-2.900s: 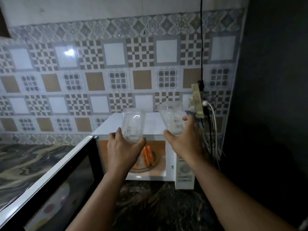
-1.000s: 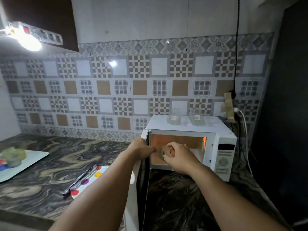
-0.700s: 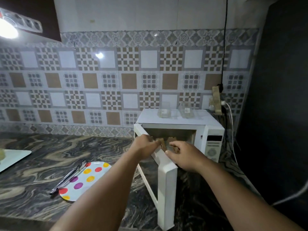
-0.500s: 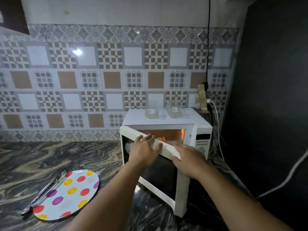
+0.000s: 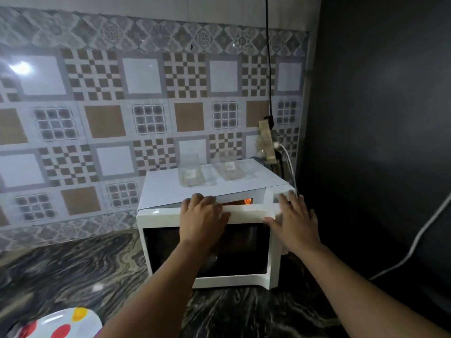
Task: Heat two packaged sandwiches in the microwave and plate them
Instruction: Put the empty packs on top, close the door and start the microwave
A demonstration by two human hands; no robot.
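While door not yet latched: both hands flat against microwave door (image 5: 207, 250), orange glow showing through narrow gap at top right.
Step in hand: judged as closing the door before heating.
Left hand (image 5: 203, 215): fingers extended, pressing upper door frame, grasping nothing.
Right hand (image 5: 294, 222): fingers spread and straight, pressing door's right edge near the control panel (image 5: 278, 197), grasping nothing.
Microwave (image 5: 166, 189): white, on dark marbled counter (image 5: 73, 269), against patterned tile wall.
Sandwiches: not visible; presumed inside the cavity, behind the dark door glass.
Empty packages (image 5: 192, 175): 2 clear plastic containers on microwave top, side by side, apparently empty.
Plate (image 5: 61, 325): white with coloured dots, at lower left on the counter, well apart from the microwave.
Advice for step: push evenly with both palms, squarely toward the cabinet, until gap disappears; brace against sliding on the counter; keep fingertips clear of the closing edge.
Hidden or unclear: cavity contents unconfirmed; control panel blurred by motion and partly covered by the right hand; plate cut off by frame edge; latch state impossible to tell; package labels unreadable.
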